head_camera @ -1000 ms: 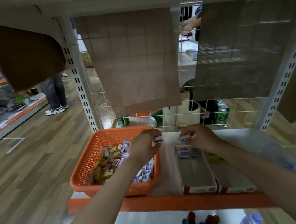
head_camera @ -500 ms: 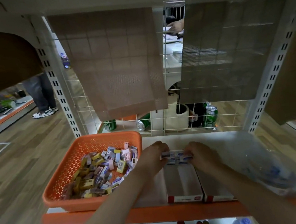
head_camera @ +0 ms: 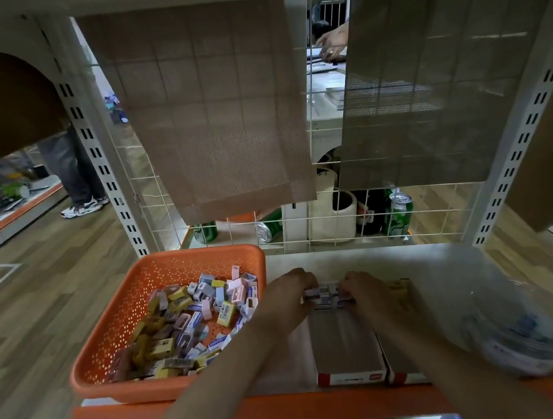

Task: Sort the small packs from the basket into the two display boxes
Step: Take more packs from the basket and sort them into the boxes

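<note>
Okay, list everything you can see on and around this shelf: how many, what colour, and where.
shelf: one, white with an orange front edge, across the foreground
basket: one, orange, left on the shelf
loose packs: many, yellow, white, pink and blue, heaped in the basket
left display box: one, white with a red front, right of the basket
right display box: one, similar, beside it, mostly hidden by an arm
boxed packs: a short row, pale, far end of the left display box
plastic bag: one, clear, right on the shelf
mesh mats: two, brownish, hanging at the back
cans: three, green, behind the shelf
left hand: grips the row's left end
right hand: grips its right end
</note>
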